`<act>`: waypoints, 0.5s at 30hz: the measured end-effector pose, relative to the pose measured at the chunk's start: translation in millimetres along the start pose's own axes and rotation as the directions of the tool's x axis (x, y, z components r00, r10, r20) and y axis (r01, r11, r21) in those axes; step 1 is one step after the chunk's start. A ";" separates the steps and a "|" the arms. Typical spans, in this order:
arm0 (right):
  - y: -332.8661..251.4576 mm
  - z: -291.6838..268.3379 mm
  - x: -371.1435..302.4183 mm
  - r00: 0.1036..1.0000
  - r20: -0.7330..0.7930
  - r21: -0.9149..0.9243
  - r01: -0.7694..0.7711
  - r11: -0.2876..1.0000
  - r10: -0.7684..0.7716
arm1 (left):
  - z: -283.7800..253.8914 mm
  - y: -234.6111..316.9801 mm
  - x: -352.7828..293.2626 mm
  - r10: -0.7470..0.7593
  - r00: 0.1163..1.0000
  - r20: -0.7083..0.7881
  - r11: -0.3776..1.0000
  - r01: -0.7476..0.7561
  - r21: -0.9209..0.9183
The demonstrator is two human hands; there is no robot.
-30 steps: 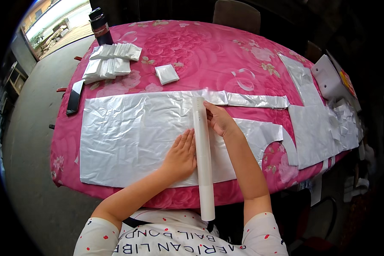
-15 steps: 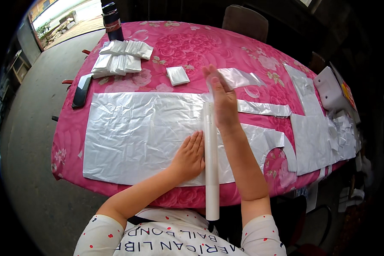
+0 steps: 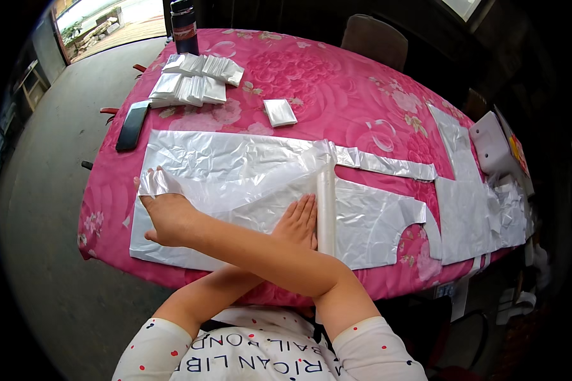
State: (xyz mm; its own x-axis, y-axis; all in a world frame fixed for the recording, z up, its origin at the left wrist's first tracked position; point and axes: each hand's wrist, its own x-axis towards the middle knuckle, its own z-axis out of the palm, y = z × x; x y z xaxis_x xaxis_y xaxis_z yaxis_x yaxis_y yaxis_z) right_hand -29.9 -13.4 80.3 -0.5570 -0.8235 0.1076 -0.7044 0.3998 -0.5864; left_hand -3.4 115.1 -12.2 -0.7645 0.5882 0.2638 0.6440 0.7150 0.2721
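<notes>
A thin silvery-white plastic apron [image 3: 375, 216] lies spread across the pink flowered tablecloth, its curved cutout and straps toward the right. Across it, pointing toward me, rests a long white tube [image 3: 325, 209]. My left hand [image 3: 295, 221] presses flat on the plastic just left of the tube, fingers stretched out. Crossing over my left arm, my right hand [image 3: 165, 213] is at the apron's left end. It holds a pulled-over part of the plastic, with a strip wrapped across its fingers and loose film trailing back to the tube's far end. The right forearm covers part of the left wrist.
A folded plastic packet [image 3: 279, 112] lies beyond the apron. Farther left are a pile of similar packets [image 3: 187, 86], a phone [image 3: 132, 129] and a dark bottle [image 3: 184, 30]. More plastic sheets [image 3: 467, 216] and a white container [image 3: 492, 143] occupy the right side. A chair [image 3: 375, 41] stands behind.
My right hand has swept left from beyond the tube's far end, drawing the plastic over the tube toward the apron's left end. My left hand stays flat beside the tube. The view has shifted slightly.
</notes>
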 end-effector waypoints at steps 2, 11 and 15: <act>-3.9 -19.0 -7.1 0.994 -0.027 0.065 0.104 0.992 -0.102 | 1.9 -5.5 -4.2 -0.013 0.998 -0.054 1.000 0.012 -0.022; 101.3 -63.8 -85.2 0.977 -0.198 -0.060 -0.087 0.994 0.074 | -68.1 -36.7 -60.1 -0.029 0.991 -0.134 0.961 -0.009 -0.275; 132.5 -68.6 -115.4 0.933 -0.246 -0.142 -0.301 0.943 0.261 | -84.7 -66.4 -90.1 0.144 0.948 -0.284 0.954 -0.210 -0.215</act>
State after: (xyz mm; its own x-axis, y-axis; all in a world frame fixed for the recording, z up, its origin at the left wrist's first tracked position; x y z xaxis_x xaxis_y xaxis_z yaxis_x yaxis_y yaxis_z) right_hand -89.2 162.2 45.3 -0.8120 -0.5654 0.1451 -0.5592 0.6822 -0.4710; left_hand 25.2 -17.4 24.3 -0.6235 0.5534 0.5522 0.7807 0.4774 0.4032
